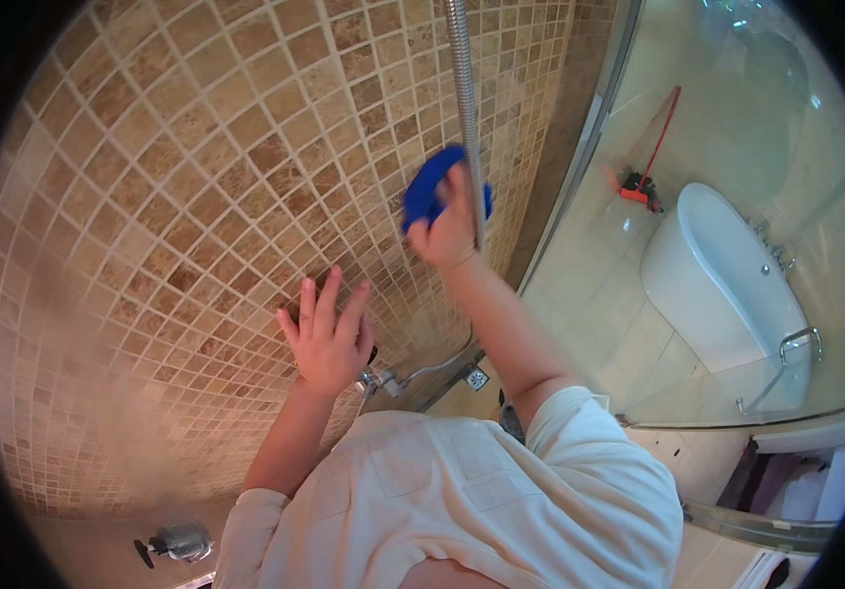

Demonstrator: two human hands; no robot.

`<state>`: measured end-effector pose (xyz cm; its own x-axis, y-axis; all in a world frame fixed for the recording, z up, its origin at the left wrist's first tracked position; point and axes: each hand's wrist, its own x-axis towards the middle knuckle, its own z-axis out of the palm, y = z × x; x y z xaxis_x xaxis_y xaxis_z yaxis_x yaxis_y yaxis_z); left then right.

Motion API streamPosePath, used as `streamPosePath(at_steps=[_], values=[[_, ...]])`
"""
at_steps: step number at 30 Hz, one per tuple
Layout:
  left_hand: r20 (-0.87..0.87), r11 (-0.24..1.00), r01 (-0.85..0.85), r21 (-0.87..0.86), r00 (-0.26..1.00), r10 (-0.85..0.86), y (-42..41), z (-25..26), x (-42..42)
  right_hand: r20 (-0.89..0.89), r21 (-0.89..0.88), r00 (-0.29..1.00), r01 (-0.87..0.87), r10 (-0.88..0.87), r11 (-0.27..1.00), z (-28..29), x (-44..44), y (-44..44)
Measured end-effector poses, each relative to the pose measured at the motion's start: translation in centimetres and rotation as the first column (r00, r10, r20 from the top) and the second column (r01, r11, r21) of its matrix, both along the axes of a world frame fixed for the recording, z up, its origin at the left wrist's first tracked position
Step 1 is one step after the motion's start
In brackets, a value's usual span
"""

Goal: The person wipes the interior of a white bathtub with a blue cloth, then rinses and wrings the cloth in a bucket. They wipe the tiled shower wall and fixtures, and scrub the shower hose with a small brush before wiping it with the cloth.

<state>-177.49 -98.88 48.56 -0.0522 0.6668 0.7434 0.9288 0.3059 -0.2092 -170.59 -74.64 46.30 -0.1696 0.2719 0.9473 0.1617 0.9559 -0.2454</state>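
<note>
My right hand (452, 224) grips a blue cloth (426, 188) against the brown mosaic tile wall (231, 169). A ribbed metal shower hose (461, 81) runs down past that hand and hides part of the cloth. Lower and to the left, my left hand (328, 335) is spread with its fingers apart, fingertips at the tiles, holding nothing. Just below its wrist sits a chrome shower valve (369, 381), partly covered by the hand.
A glass shower panel with a metal frame (577, 177) stands at the right. Beyond it are a white freestanding bathtub (724, 272) and a red-handled broom with a dustpan (639, 188). A floor drain (477, 379) lies below. A chrome fixture (183, 541) is at the lower left.
</note>
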Motion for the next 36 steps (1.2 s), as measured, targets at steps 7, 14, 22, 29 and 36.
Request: streamPosePath(at_steps=[7,14,22,29,36], values=[[-0.124,0.992,-0.035,0.121,0.991,0.05,1.7,-1.1,-0.4,-0.321,-0.664,0.924,-0.065,-0.205,0.745,0.7,1.7,10.4],[-0.172,0.989,-0.046,0.139,0.983,0.07,2.5,-1.6,-0.5,-0.291,-0.763,0.888,0.01,-0.356,0.647,-15.4,-3.5,2.3],[-0.175,0.989,-0.049,0.142,0.982,0.074,2.2,-1.8,-0.8,-0.02,-0.333,0.997,-0.076,0.073,0.94,-6.8,-2.1,-9.8],[-0.19,0.989,0.022,0.145,0.982,0.006,2.4,-1.7,-1.0,-0.171,-0.423,0.983,-0.01,-0.069,0.906,-10.9,-2.5,-3.2],[-0.012,0.981,0.181,0.065,0.984,-0.18,0.3,-1.4,-1.2,-0.233,-0.441,0.972,-0.122,0.018,0.889,-8.5,-3.1,-11.3]])
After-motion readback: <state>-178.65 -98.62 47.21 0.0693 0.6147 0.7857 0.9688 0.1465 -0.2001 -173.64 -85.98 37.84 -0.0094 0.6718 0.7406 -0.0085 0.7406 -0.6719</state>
